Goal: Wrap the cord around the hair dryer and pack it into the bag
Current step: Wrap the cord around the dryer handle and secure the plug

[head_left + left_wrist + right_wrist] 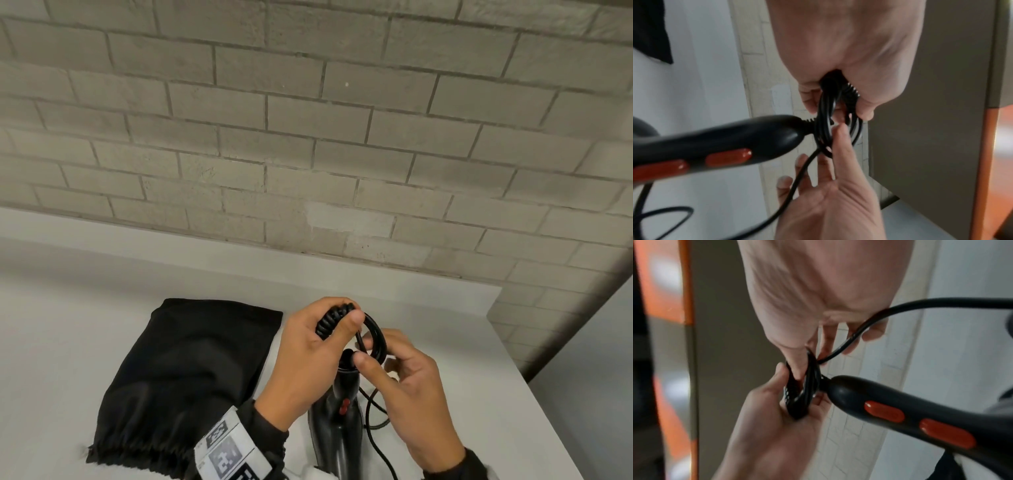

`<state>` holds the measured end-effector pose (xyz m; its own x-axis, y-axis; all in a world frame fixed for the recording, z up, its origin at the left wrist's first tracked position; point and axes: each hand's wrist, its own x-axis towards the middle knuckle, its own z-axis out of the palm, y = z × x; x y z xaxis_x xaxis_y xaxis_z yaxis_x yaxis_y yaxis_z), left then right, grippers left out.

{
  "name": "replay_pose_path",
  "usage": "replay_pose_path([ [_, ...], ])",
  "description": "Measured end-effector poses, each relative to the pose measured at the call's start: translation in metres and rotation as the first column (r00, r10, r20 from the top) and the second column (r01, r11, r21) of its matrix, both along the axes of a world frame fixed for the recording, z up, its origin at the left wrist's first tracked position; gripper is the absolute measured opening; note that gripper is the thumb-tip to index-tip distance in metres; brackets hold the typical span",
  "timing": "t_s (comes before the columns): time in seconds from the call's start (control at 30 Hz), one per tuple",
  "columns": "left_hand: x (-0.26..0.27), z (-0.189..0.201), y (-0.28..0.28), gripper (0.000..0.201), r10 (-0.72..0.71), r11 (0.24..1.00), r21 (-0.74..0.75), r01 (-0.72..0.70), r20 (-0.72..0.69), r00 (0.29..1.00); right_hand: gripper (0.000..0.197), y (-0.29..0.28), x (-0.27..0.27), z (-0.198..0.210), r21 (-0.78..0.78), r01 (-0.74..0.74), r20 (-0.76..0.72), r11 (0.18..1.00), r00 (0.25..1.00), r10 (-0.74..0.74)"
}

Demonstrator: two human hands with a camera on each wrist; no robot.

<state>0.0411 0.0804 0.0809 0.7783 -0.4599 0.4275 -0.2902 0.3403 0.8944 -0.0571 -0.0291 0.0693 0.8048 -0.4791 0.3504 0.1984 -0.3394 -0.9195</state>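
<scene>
A black hair dryer (337, 425) with red buttons hangs over the white table, handle end up. My left hand (339, 325) grips a small coil of its black cord (375, 337) together with the ribbed strain relief at the handle end. My right hand (375, 353) pinches the coil's lower side, thumb in front and fingers behind. In the right wrist view the loose cord (859, 331) runs across my right fingers (873, 332) towards the coil (807, 386). The rest of the cord (378, 445) trails down to the table. The black drawstring bag (191, 370) lies flat to the left.
The white table (102, 308) stands against a grey brick wall (308, 137). Its right edge (537, 397) runs close to my right hand, with a drop beyond it. The bag's gathered mouth (137, 455) faces me.
</scene>
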Motion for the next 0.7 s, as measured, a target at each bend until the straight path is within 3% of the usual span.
replay_pose_path([
  [0.07, -0.001, 0.0, 0.0, 0.016, 0.026, 0.999, -0.03, -0.028, -0.069, 0.997, 0.034, 0.005, 0.002, -0.003, -0.152, 0.212, 0.066, 0.965, 0.977, -0.205],
  [0.13, -0.002, 0.0, -0.002, 0.017, 0.028, 0.998, -0.048, -0.034, -0.115, 0.993, 0.028, 0.011, 0.002, -0.004, -0.387, 0.4, 0.247, 0.831, 0.913, -0.325],
  [0.2, -0.002, 0.0, -0.003, 0.015, 0.028, 0.998, -0.054, -0.035, -0.126, 0.992, 0.012, 0.017, 0.004, -0.009, -0.616, 0.45, 0.283, 0.646, 0.892, -0.352],
  [0.23, -0.002, 0.0, -0.003, 0.013, 0.035, 0.998, -0.056, -0.042, -0.121, 0.992, 0.019, 0.018, 0.005, -0.013, -0.667, 0.453, 0.261, 0.592, 0.886, -0.383],
  [0.3, -0.001, 0.0, -0.003, 0.012, 0.064, 0.996, -0.051, -0.068, -0.07, 0.996, 0.025, 0.02, 0.005, -0.015, -0.666, 0.435, 0.202, 0.606, 0.887, -0.415],
  [0.37, -0.002, -0.001, -0.003, 0.013, 0.102, 0.994, -0.039, -0.102, 0.003, 0.995, 0.02, 0.027, 0.001, -0.009, -0.551, 0.4, 0.117, 0.732, 0.906, -0.407],
  [0.47, 0.0, -0.006, -0.006, 0.012, 0.15, 0.989, -0.033, -0.147, 0.093, 0.984, 0.014, 0.033, -0.004, 0.009, -0.057, 0.277, -0.096, 0.959, 0.955, -0.281],
  [0.5, 0.001, -0.007, -0.007, 0.012, 0.169, 0.986, -0.031, -0.166, 0.126, 0.978, 0.019, 0.033, -0.005, 0.017, 0.157, 0.212, -0.135, 0.965, 0.972, -0.191],
  [0.53, 0.002, -0.008, -0.008, 0.014, 0.189, 0.982, -0.029, -0.186, 0.152, 0.97, 0.026, 0.032, -0.007, 0.025, 0.367, 0.149, -0.157, 0.918, 0.983, -0.097],
  [0.6, 0.003, -0.008, -0.009, 0.017, 0.215, 0.977, -0.029, -0.213, 0.187, 0.959, 0.033, 0.025, -0.011, 0.037, 0.639, 0.052, -0.14, 0.768, 0.989, 0.049],
  [0.67, 0.004, -0.008, -0.01, 0.019, 0.216, 0.976, -0.023, -0.217, 0.21, 0.953, 0.034, 0.017, -0.015, 0.038, 0.7, 0.001, -0.105, 0.714, 0.989, 0.101],
  [0.7, 0.005, -0.008, -0.01, 0.019, 0.215, 0.976, -0.022, -0.216, 0.208, 0.954, 0.034, 0.017, -0.018, 0.035, 0.626, 0.003, -0.116, 0.78, 0.989, 0.089],
])
